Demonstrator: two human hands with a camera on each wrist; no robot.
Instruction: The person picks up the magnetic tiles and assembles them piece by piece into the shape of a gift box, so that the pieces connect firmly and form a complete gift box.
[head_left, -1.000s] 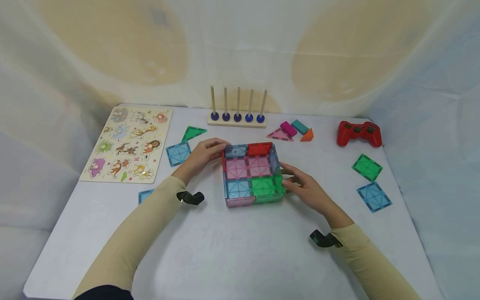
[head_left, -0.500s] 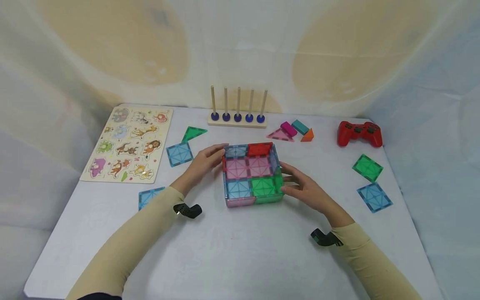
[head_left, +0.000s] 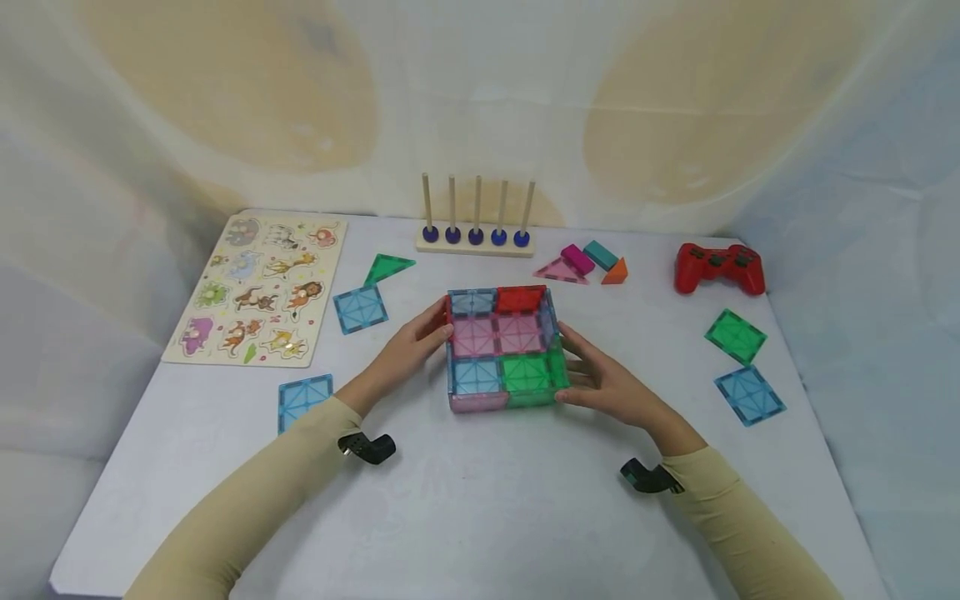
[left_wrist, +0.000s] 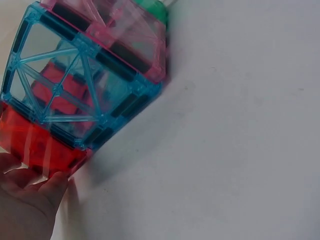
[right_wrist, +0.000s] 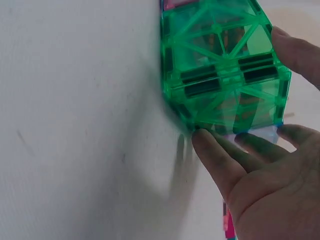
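Note:
A low, open-topped box (head_left: 531,399) of see-through magnetic tiles stands mid-table, with pink, blue and green squares as its floor. At its left wall is my left hand (head_left: 408,348), palm toward it. The left wrist view shows the fingertips and thumb resting against a red tile (left_wrist: 37,142), beside a blue tile (left_wrist: 57,87) in the same wall. My right hand (head_left: 611,385) lies along the right wall, fingers extended and spread. In the right wrist view its fingertips (right_wrist: 202,137) are right at the edges of the green tiles (right_wrist: 217,37).
Loose blue squares (head_left: 360,309) and a green triangle (head_left: 387,267) lie left, beside an animal puzzle board (head_left: 255,292). Behind stands a peg rack (head_left: 475,242). Small blocks (head_left: 600,255) lie back right. A red game controller (head_left: 720,267) and two tiles (head_left: 736,337) lie right.
My left hand has slid toward the front along the box's left wall, uncovering more of a blue tile on the table. My right thumb has shifted slightly toward the front. The box stays nearly in place.

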